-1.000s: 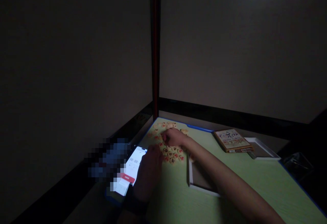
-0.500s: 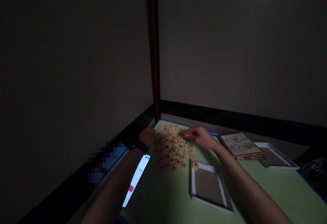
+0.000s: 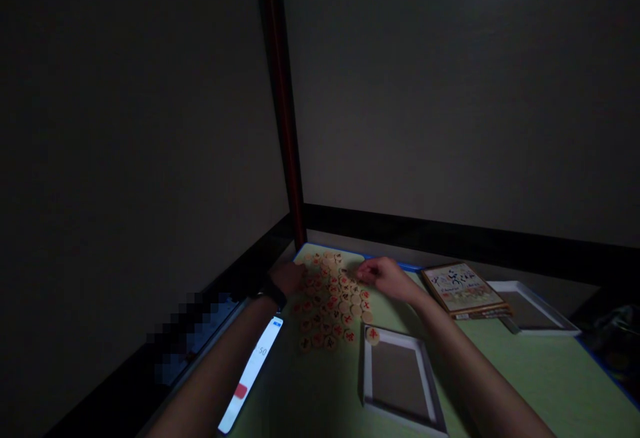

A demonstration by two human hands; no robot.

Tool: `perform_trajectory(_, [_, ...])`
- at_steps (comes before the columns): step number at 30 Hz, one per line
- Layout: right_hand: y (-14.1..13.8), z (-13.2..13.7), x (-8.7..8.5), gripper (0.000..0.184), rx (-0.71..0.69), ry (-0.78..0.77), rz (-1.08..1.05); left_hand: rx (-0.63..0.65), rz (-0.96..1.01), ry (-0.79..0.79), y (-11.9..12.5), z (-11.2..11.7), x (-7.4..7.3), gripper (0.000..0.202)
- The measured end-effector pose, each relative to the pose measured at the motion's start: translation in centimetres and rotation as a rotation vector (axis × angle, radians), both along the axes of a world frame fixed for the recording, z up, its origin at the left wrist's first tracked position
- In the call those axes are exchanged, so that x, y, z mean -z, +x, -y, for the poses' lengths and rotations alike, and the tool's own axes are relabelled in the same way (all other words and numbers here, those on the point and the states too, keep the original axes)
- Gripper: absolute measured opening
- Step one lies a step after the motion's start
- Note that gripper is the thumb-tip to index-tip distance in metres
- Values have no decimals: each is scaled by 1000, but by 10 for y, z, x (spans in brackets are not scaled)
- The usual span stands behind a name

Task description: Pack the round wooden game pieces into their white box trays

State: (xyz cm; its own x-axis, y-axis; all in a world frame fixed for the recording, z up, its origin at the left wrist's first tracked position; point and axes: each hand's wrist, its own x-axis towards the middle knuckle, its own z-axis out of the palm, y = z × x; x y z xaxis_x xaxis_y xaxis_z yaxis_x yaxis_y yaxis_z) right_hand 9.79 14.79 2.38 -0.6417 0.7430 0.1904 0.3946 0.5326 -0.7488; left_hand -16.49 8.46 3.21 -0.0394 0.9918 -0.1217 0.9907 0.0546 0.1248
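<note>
Works in the far left corner of the green mat [image 3: 500,371], tight against dark walls and a red post [image 3: 283,125]; finds open room only toward the near right. Rests left hand [image 3: 287,277] at the left fringe of the round wooden pieces [image 3: 333,305], fingers too dark to tell. Sets right hand [image 3: 383,277] at their far right fringe, fingers loosely curled, tips down among them; cannot tell whether one is pinched. Has lit phone [image 3: 250,375] along the left edge and white tray [image 3: 400,381] just nearer.

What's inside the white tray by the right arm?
One round piece lies in the tray's far left corner; the rest shows a bare brown bottom. The right forearm runs along its right edge and may cover a sliver there.
</note>
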Motion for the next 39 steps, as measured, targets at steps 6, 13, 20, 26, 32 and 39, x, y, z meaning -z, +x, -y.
perform_trajectory(6, [1, -2, 2, 16, -9, -14, -5, 49, -66, 25, 2, 6, 8, 31])
perform_trajectory(13, [0, -1, 1, 19, -11, 3, -1, 76, 45, 146, -12, 1, 2, 19])
perform_trajectory(20, [2, -4, 1, 21, -2, 3, -18, 110, 352, 263, -20, 0, -3, 13])
perform_trajectory(26, [1, -3, 2, 18, -12, -5, -26, -4, 190, 204, -15, 1, 1, 12])
perform_trajectory(32, [2, -3, 2, 19, -3, -14, -23, -49, 185, 159, -14, 0, 12, 19])
perform_trajectory(39, [1, -2, 1, 18, -11, -20, -20, -84, 169, 108, -14, 1, 12, 14])
